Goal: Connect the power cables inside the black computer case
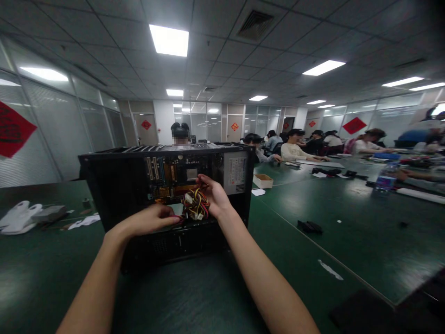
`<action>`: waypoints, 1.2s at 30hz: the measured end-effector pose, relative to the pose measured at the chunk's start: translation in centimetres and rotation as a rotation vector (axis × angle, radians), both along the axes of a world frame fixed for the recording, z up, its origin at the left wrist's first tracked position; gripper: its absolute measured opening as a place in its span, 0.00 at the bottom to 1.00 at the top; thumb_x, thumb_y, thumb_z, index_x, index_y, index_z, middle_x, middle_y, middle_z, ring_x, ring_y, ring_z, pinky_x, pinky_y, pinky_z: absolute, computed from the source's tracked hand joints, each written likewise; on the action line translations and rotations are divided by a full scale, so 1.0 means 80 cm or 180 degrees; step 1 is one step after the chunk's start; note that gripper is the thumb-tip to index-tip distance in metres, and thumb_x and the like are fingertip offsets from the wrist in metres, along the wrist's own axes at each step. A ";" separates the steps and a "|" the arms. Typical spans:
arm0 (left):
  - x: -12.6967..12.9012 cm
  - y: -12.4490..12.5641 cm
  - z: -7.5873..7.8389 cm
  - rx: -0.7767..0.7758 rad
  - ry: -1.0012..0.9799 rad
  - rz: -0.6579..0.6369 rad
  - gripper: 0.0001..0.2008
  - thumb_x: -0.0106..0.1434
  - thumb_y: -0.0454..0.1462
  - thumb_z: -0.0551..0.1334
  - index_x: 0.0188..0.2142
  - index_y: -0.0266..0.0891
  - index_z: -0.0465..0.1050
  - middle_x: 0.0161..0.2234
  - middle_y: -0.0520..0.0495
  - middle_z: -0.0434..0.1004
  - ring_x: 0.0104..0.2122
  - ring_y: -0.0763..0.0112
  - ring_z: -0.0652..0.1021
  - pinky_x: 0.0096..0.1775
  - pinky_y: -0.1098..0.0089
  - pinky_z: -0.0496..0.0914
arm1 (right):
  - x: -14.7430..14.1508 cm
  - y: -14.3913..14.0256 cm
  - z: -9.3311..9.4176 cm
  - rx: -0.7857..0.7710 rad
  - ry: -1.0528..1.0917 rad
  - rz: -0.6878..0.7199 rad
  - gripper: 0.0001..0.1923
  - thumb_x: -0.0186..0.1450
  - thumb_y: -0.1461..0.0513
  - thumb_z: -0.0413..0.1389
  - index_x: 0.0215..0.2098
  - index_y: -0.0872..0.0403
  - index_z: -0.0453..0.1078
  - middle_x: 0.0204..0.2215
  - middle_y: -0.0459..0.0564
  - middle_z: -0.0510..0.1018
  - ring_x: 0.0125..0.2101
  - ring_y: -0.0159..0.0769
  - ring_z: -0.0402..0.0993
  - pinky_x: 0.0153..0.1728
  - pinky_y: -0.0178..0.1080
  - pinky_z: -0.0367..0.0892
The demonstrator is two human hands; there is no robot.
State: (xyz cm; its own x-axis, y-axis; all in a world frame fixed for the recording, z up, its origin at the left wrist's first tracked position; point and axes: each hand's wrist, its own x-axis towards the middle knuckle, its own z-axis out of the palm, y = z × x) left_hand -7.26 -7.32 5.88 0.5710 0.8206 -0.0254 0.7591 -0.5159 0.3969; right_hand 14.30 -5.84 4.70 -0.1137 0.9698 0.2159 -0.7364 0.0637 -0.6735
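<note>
Inside the open side of the black computer case [114, 195], standing on the green table [347, 232], both hands at work on the wire bundle [196, 204] of red, yellow and black leads with pale connectors. Right hand [213, 195] clearly the nearer: curled over the upper right of the bundle, fingers closed around the leads, thumb side toward the motherboard [170, 174]. Left hand [153, 219] low and to the left, lying flat along the case's lower edge, fingers together and stretched rightward, tips at or just short of the bundle's lower left; actual contact hard to tell. Bundle therefore between the two hands, up and right from the left fingertips, directly under the right palm. Long axis of the leads roughly from upper right, by the grey power supply [236, 171], down to lower left. Beyond the case, a small cardboard box [263, 181] on the table, and several other people seated farther along.
</note>
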 end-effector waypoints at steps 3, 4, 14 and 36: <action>0.006 -0.003 0.014 0.0083 -0.0150 0.0031 0.25 0.55 0.57 0.61 0.42 0.43 0.77 0.41 0.49 0.81 0.40 0.59 0.78 0.43 0.66 0.71 | -0.002 -0.005 0.000 0.0029 -0.0043 -0.0151 0.09 0.53 0.61 0.61 0.33 0.52 0.69 0.26 0.41 0.74 0.24 0.30 0.70 0.25 0.33 0.65; 0.005 -0.005 0.019 0.0186 -0.0174 0.0070 0.24 0.53 0.56 0.62 0.43 0.44 0.78 0.42 0.50 0.81 0.41 0.59 0.78 0.43 0.66 0.72 | -0.003 -0.006 -0.001 0.0095 -0.0153 -0.0290 0.10 0.53 0.61 0.62 0.33 0.52 0.70 0.25 0.41 0.74 0.24 0.30 0.69 0.23 0.32 0.64; -0.021 -0.014 0.039 0.1965 -0.0808 0.0636 0.20 0.58 0.49 0.57 0.43 0.43 0.77 0.44 0.48 0.80 0.44 0.59 0.77 0.49 0.63 0.71 | 0.000 0.011 -0.037 0.1606 -0.2550 -0.1396 0.10 0.62 0.55 0.56 0.29 0.53 0.72 0.24 0.43 0.75 0.27 0.34 0.70 0.32 0.35 0.64; 0.015 -0.038 0.044 0.2819 -0.0223 0.1150 0.19 0.65 0.46 0.53 0.48 0.44 0.76 0.45 0.45 0.80 0.43 0.55 0.79 0.40 0.61 0.71 | 0.017 -0.020 -0.026 0.2462 -0.4554 -0.0882 0.41 0.57 0.46 0.63 0.61 0.55 0.60 0.55 0.58 0.71 0.54 0.43 0.67 0.51 0.39 0.62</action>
State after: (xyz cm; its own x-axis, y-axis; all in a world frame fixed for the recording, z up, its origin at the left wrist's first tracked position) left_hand -6.07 -10.33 9.40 0.2563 0.6522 0.7133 0.9205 -0.3898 0.0257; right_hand 15.66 -7.42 2.59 -0.4860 0.7121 0.5066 0.5055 0.7019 -0.5017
